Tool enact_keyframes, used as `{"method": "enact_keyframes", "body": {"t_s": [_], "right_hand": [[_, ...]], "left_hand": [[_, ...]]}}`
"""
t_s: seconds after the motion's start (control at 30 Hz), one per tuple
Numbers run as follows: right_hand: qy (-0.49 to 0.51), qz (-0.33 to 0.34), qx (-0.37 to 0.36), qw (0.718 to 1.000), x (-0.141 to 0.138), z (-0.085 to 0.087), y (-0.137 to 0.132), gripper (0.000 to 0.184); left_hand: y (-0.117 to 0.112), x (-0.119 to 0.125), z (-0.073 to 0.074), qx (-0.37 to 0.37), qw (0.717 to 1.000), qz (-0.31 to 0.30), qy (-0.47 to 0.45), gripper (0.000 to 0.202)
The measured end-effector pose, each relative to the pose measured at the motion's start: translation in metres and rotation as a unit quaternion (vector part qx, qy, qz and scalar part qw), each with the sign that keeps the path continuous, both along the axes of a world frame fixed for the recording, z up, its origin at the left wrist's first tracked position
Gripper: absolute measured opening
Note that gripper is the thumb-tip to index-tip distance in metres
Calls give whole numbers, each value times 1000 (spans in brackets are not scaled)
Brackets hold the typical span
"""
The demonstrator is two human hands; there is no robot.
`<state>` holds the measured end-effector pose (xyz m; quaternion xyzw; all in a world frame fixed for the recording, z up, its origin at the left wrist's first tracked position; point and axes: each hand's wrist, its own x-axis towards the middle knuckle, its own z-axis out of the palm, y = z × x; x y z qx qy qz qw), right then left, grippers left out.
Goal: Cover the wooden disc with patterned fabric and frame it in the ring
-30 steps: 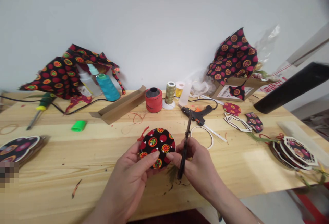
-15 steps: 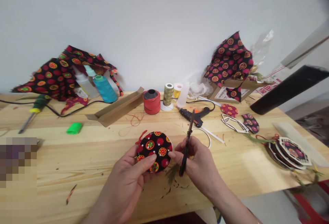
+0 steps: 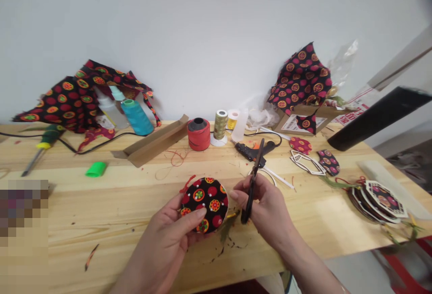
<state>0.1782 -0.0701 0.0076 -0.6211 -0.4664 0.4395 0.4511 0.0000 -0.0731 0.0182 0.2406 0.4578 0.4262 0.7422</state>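
Observation:
A round disc (image 3: 209, 198) covered in black patterned fabric with red, orange and green motifs and small white beads lies in my left hand (image 3: 172, 226), thumb on its face. A red cord sticks out at its upper left, and a green tassel (image 3: 227, 230) hangs below its right side. My right hand (image 3: 266, 204) is closed around a pair of dark scissors (image 3: 252, 190), blades pointing up and slightly right. Its thumb and forefinger are just right of the disc, apart from it. Fine dark scraps lie on the table below the tassel.
Behind my hands stand a red thread spool (image 3: 199, 135), a gold spool (image 3: 220, 125) and a black glue gun (image 3: 254, 152). At the right are stacked decorated discs (image 3: 381, 200) and a black tube (image 3: 378, 116). A green cap (image 3: 96, 169) and a screwdriver (image 3: 42, 146) lie left.
My right hand has drawn back slightly to the right from the disc's edge, taking the scissors along. The disc has shifted a little lower in view.

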Motion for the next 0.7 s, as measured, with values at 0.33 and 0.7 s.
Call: {"method": "enact_keyframes", "body": {"t_s": [0.33,0.7], "right_hand": [[-16,8,-5,1000,-9,2,5,32],[33,4,-2,999,2,2,6,30]], "left_hand": [[-5,5,3,1,1000,-17,-3,47],[-3,-2,-2,-12,999,-46,-1,52]]}}
